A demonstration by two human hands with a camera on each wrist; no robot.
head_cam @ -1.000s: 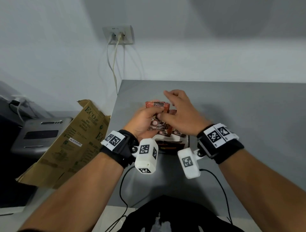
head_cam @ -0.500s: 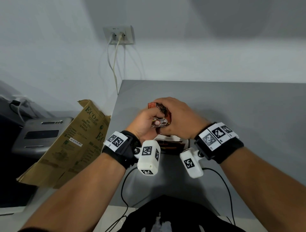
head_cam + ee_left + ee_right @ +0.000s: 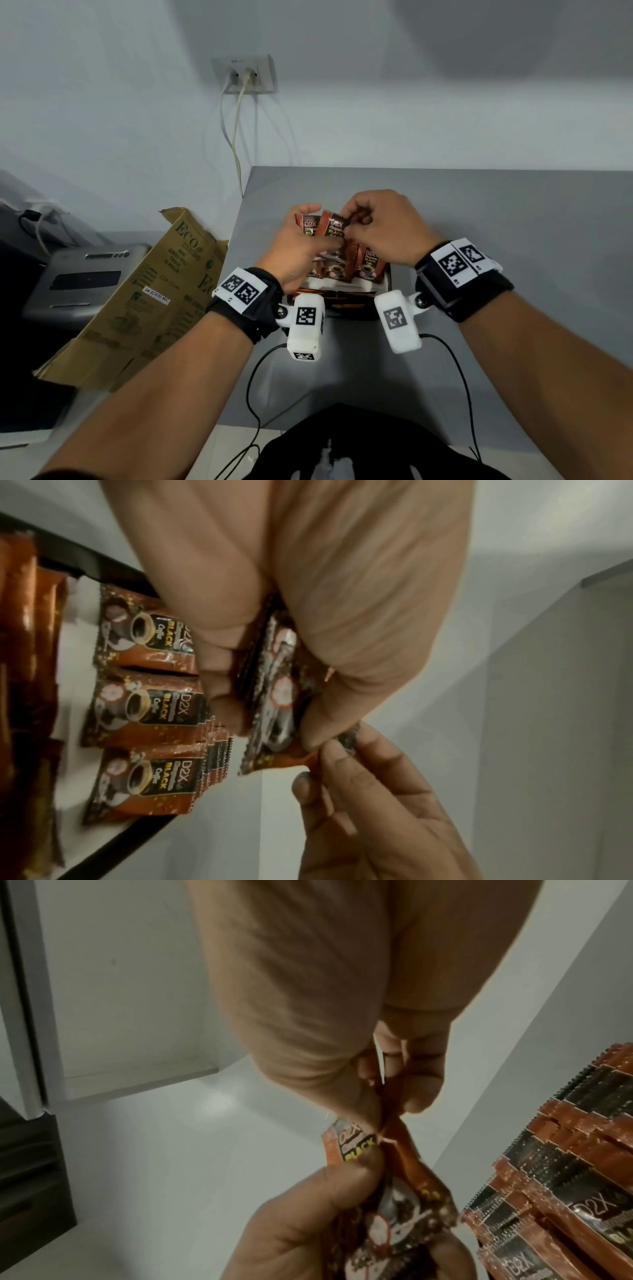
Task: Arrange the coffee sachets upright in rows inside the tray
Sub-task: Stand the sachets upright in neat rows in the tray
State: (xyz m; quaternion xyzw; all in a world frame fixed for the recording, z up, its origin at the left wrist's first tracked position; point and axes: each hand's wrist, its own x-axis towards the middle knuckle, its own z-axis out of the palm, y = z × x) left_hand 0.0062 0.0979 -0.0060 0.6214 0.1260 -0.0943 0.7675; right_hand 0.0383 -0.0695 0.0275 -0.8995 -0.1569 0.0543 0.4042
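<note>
Head view: the left hand (image 3: 301,246) grips a small bundle of sachets (image 3: 330,236) above the tray (image 3: 387,279) on the desk (image 3: 513,212). Left wrist view: 3 rows (image 3: 150,710) stand upright in the tray. Right wrist view: the right hand (image 3: 342,1015) pinches 1 sachet's top corner. Judged step: separating 1 sachet; next, lower it upright into a row.
</note>
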